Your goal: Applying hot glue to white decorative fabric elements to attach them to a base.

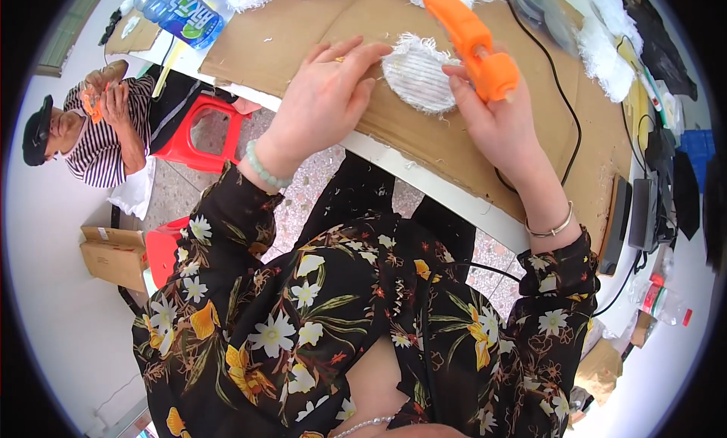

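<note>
Brown cardboard [424, 127] covers the worktop [424, 182], and on it lies a white fluffy oval pad [418, 73], pressed flat by the open left hand [326, 97] while the right hand [496, 112], shut around an orange glue gun [473, 40], looks set to glue its edge next.

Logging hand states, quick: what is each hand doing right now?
Left hand: open, fingertips pressing the white fringed oval piece.
Right hand: closed around the orange glue gun.
</note>
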The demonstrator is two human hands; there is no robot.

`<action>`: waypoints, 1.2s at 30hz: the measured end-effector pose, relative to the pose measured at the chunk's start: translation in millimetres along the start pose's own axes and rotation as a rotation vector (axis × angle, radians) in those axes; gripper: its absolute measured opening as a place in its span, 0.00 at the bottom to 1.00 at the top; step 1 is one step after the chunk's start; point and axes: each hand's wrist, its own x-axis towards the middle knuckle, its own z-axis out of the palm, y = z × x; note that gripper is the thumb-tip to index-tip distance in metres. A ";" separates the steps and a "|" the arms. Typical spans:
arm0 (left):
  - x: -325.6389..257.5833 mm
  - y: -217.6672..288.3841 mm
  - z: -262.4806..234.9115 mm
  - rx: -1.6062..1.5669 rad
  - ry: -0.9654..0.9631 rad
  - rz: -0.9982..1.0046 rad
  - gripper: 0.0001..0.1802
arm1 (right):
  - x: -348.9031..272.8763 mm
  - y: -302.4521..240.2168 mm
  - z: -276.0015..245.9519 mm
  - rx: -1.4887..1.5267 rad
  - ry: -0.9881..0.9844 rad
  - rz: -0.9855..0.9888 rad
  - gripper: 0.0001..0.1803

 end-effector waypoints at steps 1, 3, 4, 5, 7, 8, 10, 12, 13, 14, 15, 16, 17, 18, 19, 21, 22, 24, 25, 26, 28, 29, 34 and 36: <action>0.1 2.3 0.5 0.003 -0.029 -0.009 0.21 | -0.2 -0.7 1.6 0.005 -0.002 -0.002 0.13; 0.4 4.5 2.5 0.010 -0.059 -0.020 0.21 | -0.4 -2.8 5.4 -0.087 -0.019 -0.011 0.14; 2.2 5.1 4.2 -0.074 -0.045 -0.026 0.21 | -0.4 -3.8 5.1 -0.089 -0.015 -0.008 0.14; 3.9 6.2 5.6 -0.158 -0.031 -0.033 0.21 | 0.1 -3.9 5.2 -0.120 -0.013 0.012 0.13; 7.3 10.6 6.7 -0.121 -0.044 -0.001 0.21 | 0.7 -1.9 5.8 -0.148 -0.007 0.033 0.13; 8.8 12.6 7.3 -0.081 -0.054 0.027 0.21 | 0.7 0.3 6.5 -0.105 0.002 0.065 0.13; 12.3 15.0 8.6 -0.033 -0.076 0.040 0.21 | 1.2 5.1 7.5 -0.062 0.013 0.099 0.14; 15.2 15.3 7.8 0.011 -0.099 0.054 0.21 | 1.6 10.3 7.6 0.040 0.012 0.221 0.16; 15.0 13.6 4.9 -0.242 -0.090 -0.065 0.22 | 1.4 11.6 7.8 0.040 0.017 0.227 0.16; 14.5 11.2 -0.4 -0.494 -0.077 -0.183 0.23 | 2.3 9.2 9.0 0.040 0.015 0.219 0.17; 15.2 7.3 -5.9 -0.498 -0.082 -0.177 0.23 | 2.9 7.4 9.3 0.040 0.013 0.212 0.17; 15.3 3.2 -12.3 -0.471 0.001 -0.182 0.22 | 3.3 6.3 9.4 0.047 0.014 0.214 0.17; 16.0 0.6 -15.5 -0.443 0.084 -0.186 0.22 | 3.8 4.7 9.1 0.065 0.010 0.227 0.17; 16.8 -1.6 -13.2 -0.438 0.079 -0.187 0.22 | 3.8 3.6 9.3 0.083 0.006 0.238 0.18; 17.6 -5.8 -4.9 -0.347 0.072 -0.123 0.22 | 3.8 5.2 10.1 0.084 0.007 0.239 0.18; 17.0 -6.1 4.3 -0.252 0.066 -0.060 0.22 | 4.1 7.7 12.5 0.076 0.020 0.201 0.17; 17.5 -3.0 9.9 -0.107 0.005 0.015 0.23 | 2.8 10.0 12.2 0.072 0.026 0.209 0.17; 20.6 0.3 18.0 0.030 -0.057 0.094 0.23 | 1.7 14.4 11.9 0.104 0.056 0.211 0.15; 21.9 0.8 18.5 0.008 -0.060 0.097 0.24 | 1.7 13.4 12.3 0.109 0.054 0.212 0.15; 23.1 1.7 17.4 -0.016 -0.062 0.099 0.24 | 2.5 11.6 11.6 0.116 0.032 0.249 0.14; 22.1 9.8 -2.4 -0.258 -0.041 -0.114 0.25 | 3.7 7.9 10.2 0.127 0.012 0.284 0.13; 21.0 12.1 -12.3 -0.501 -0.015 -0.325 0.25 | 4.2 5.7 9.2 0.126 0.001 0.289 0.13; -7.4 3.8 -3.9 -0.081 -0.022 -0.071 0.25 | 1.7 9.2 10.6 0.154 -0.004 0.295 0.14; -15.2 12.4 0.4 -0.005 -0.044 -0.048 0.25 | 2.8 6.3 9.9 0.118 -0.029 0.292 0.15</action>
